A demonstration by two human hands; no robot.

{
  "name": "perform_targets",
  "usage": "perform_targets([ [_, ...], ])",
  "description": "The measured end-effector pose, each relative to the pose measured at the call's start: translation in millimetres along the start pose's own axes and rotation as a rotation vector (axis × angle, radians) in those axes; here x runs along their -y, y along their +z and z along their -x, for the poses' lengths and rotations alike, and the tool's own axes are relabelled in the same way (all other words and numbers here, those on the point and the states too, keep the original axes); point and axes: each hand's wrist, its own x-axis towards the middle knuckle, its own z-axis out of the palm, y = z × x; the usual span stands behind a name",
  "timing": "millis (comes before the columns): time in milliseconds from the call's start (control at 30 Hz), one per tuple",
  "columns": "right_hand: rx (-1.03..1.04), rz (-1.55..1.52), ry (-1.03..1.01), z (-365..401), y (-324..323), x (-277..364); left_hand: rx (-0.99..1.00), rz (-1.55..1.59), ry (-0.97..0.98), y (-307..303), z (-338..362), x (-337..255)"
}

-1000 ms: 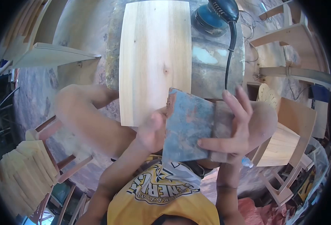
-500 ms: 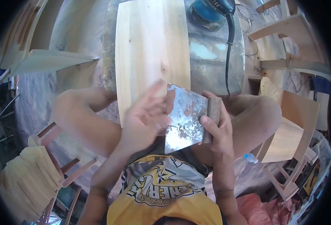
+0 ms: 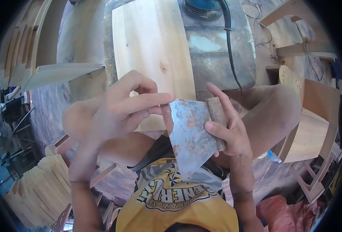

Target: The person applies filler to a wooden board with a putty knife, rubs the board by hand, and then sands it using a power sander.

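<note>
A wide putty knife [image 3: 192, 129] has a flat metal blade, spotted with reddish-brown residue, and a short wooden handle [image 3: 216, 120]. My right hand [image 3: 233, 129] grips it by the handle, thumb laid over the blade's base. Along the blade's outer edge runs a thicker strip of reddish-brown putty [image 3: 168, 117]. My left hand [image 3: 130, 102] has its fingers closed on the upper corner of that edge; part of its grip is hidden. Beneath and beyond my hands lies a pale wooden board [image 3: 149, 38] with a dark knot.
The board rests on a stained low worktable [image 3: 217, 71]. A blue power sander [image 3: 202, 9] stands at its far right, its black cord [image 3: 233, 58] trailing nearer. Stacked wood pieces [image 3: 43, 189], a wooden chair part [image 3: 308, 135] and red plastic sheeting [image 3: 283, 210] surround my crossed legs.
My left hand, blurred near the blade's middle before, has moved up to the blade's upper corner. The putty knife has turned slightly and come nearer my body. The camera view has shifted.
</note>
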Motion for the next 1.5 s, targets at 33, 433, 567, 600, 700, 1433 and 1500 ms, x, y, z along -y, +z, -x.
perform_targets([
  [33, -0.011, 0.01, 0.018, 0, 0, 0, 0.032, 0.014, 0.002, -2, -3, -1],
  [433, -0.005, -0.121, 0.075, 3, 0, 6, 0.215, -0.111, 0.022, -15, -17, -10],
  [567, -0.022, -0.102, 0.042, 1, -1, 5, 0.147, -0.077, -0.035, -25, -16, -6],
  [600, -0.011, -0.103, 0.026, 0, -1, 6, 0.148, -0.093, -0.024, -30, -18, -2],
  [700, -0.021, -0.164, -0.011, 1, 0, 6, 0.065, -0.085, -0.091, -35, -29, 25],
  [1433, -0.275, -0.156, -0.121, 9, 5, 16, -0.348, -0.389, -0.12, 13, -118, 181],
  [1500, -0.265, -0.147, -0.114, 9, 4, 16, -0.329, -0.402, -0.135, 13, -118, 177],
])
